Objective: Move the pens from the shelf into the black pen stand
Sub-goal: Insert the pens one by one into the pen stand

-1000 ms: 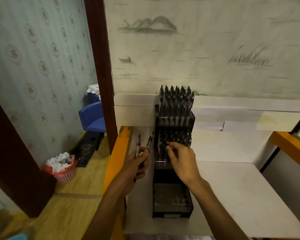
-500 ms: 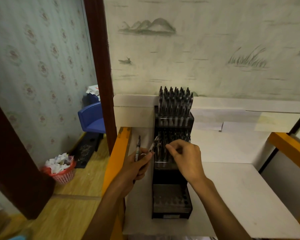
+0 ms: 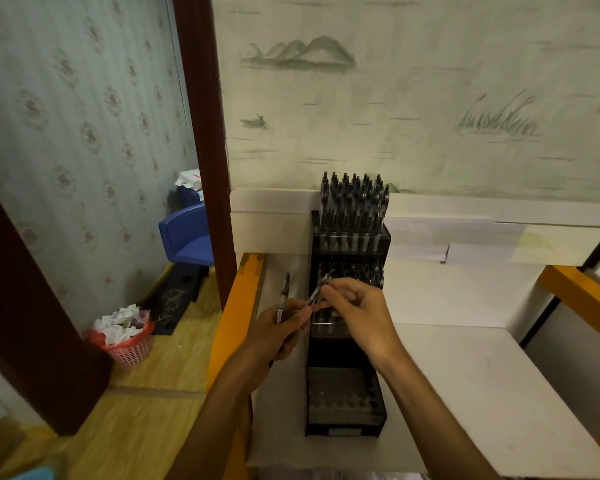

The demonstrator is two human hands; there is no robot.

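Your left hand (image 3: 279, 329) grips two pens. One pen (image 3: 282, 297) is dark with a clear middle and stands almost straight up, tip toward 12 o'clock. The other pen (image 3: 318, 289) leans toward 1 o'clock, and your right hand (image 3: 355, 311) pinches its top end with thumb and finger. Both hands are just in front of the black pen stand (image 3: 347, 341), which has three steps. The back step at 12 o'clock is packed with dark pens (image 3: 354, 202), too many to count. The middle step holds more. The front step at 6 o'clock shows only holes. The stand sits on a white shelf (image 3: 482, 393). At 9 o'clock there is one red basket (image 3: 127, 344) and one blue chair (image 3: 187, 237).
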